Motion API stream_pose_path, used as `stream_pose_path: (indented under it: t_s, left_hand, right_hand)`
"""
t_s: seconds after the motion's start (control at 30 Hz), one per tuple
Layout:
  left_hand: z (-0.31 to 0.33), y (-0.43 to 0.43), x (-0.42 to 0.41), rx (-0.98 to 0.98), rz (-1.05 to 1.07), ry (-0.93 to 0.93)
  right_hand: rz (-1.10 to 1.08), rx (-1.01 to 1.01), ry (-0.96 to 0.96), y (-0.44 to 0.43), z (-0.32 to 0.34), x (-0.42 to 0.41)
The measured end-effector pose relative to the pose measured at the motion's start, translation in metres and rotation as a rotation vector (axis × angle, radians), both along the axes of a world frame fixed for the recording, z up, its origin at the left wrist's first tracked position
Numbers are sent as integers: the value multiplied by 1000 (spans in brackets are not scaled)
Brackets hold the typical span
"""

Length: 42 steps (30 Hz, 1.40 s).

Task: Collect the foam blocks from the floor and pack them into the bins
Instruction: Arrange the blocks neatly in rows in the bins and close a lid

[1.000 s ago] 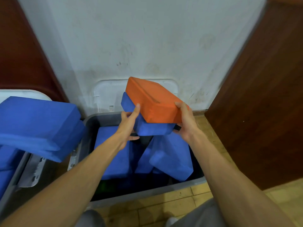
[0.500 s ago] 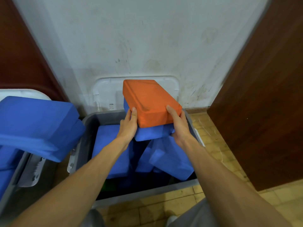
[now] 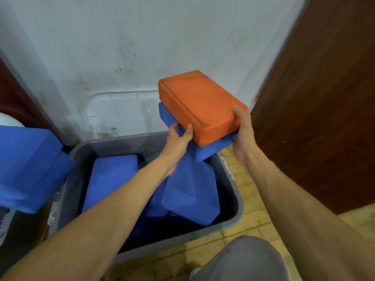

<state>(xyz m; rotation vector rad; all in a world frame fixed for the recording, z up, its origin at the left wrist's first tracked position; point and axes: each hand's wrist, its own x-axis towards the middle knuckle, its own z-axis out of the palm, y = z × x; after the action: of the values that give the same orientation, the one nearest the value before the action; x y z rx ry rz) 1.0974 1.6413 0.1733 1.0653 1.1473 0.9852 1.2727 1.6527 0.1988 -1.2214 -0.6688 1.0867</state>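
Note:
An orange foam block (image 3: pixel 197 104) lies on top of a blue foam block (image 3: pixel 211 149), and I hold the pair as a stack above the far right corner of the grey bin (image 3: pixel 233 222). My left hand (image 3: pixel 178 138) grips the stack's left side, my right hand (image 3: pixel 242 132) its right side. Inside the bin a blue block (image 3: pixel 109 179) lies flat on the left, and another blue block (image 3: pixel 190 195) leans tilted on the right.
A second bin at the left edge holds large blue blocks (image 3: pixel 30 167) piled above its rim. A white lid (image 3: pixel 121 114) leans against the wall behind the grey bin. A dark wooden door (image 3: pixel 316 98) stands at right. Yellow floor tiles (image 3: pixel 253 195) lie beside the bin.
The stack of orange and blue blocks has shifted right and a little up, toward the bin's far right corner. Both hands stay gripped on it.

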Motion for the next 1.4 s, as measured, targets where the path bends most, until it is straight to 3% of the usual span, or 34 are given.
stream_pose_path:
  t_s: [0.3,0.53,0.77,0.9,0.97,1.03,1.17,1.4]
  left_hand:
    - [-54,19,33,-178,-185,195]
    - [-42,22,33,-228,-201,231]
    - [-22,18,14,-154,-134,303]
    - [-12,-2,-13,-119,-141,513]
    - [-15,-16,-27,-189,-185,636]
    - [-21,-33,-39,-329,-239,696]
    - [-32,-61,-51,-533,-267,469]
    - [-17,-73,-73,-451,-130,371]
  right_hand:
    - [-51,-89,35,15,-59,47]
    - [-41,-215,-14,23,-56,54]
    - [-182,-211,-345,-3,-41,55]
    - [-260,-110,-788,-26,-18,35]
    - [-247,-14,-917,-37,-2,16]
    - [-83,-29,-965,-49,10,-4]
    - [249,-149,-1080,-65,13,-31]
    - [114,-222,-1083,-73,5,-48]
